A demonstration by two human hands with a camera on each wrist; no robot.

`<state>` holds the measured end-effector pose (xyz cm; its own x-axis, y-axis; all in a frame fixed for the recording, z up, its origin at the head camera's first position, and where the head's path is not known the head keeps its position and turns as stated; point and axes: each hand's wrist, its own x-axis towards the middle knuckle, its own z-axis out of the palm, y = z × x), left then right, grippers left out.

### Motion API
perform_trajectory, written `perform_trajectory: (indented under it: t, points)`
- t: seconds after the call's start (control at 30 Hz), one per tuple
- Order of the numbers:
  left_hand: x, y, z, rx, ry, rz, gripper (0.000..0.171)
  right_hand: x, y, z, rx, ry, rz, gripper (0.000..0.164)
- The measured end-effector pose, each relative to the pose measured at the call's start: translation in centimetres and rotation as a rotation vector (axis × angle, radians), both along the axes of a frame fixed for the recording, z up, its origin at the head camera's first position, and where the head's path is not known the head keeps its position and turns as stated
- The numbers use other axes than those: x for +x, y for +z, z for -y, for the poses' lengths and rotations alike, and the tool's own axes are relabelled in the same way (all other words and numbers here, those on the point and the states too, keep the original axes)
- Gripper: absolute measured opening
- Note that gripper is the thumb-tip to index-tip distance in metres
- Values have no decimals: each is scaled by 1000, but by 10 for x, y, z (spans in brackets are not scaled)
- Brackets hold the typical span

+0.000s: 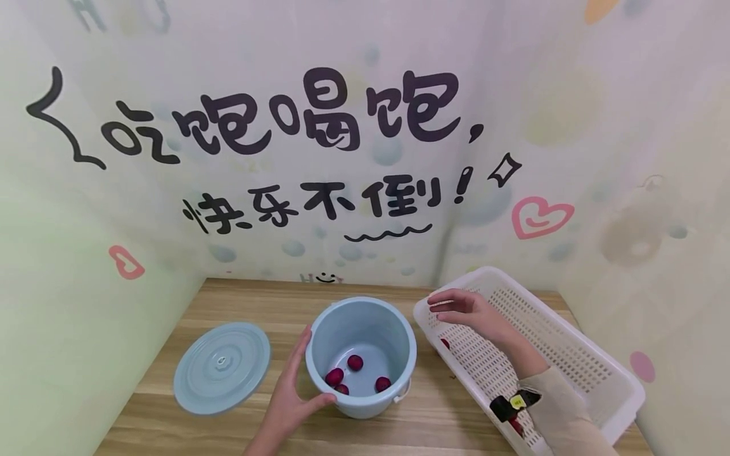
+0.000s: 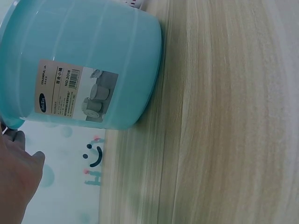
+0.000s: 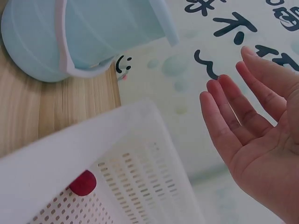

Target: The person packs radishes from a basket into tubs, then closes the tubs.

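Note:
A light blue bucket point(image 1: 360, 405) stands upright on the wooden table with several dark red, plum-like round fruits point(image 1: 355, 362) on its bottom. My left hand point(image 1: 289, 392) holds the bucket at its left front, fingers along the side and thumb at the front rim. In the left wrist view, the labelled bucket wall point(image 2: 107, 42) shows beside that hand point(image 2: 18, 172). My right hand point(image 1: 470, 310) is over the near-left end of a white perforated basket point(image 1: 616, 380), its fingers spread and slightly bent, palm bare in the right wrist view. Inside the basket lies a red fruit point(image 3: 84, 183).
A round blue lid point(image 1: 222, 367) lies on the table point(image 1: 296, 437) left of the bucket. Another red fruit point(image 1: 516, 425) shows by my right wrist strap. Behind the table rises a printed wall point(image 1: 365, 253), with side walls left and right.

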<state>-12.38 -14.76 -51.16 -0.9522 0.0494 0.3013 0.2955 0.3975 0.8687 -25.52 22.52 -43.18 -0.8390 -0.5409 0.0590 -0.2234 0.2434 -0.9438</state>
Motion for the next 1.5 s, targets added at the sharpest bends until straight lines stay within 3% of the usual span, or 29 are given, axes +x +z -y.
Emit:
perform_trajectory:
  t: [0.5,1.03,1.5]
  points:
    - [0,1,1,-3,-2,-17,119,-11,-17,-19,-2,-46,31,39]
    - [1,0,-1,4,9,14,119,-23,-47,-34,118,-88,83,37]
    - [0,1,0,1,-9,-21,118,-24,-70,-46,146,-125,130,42]
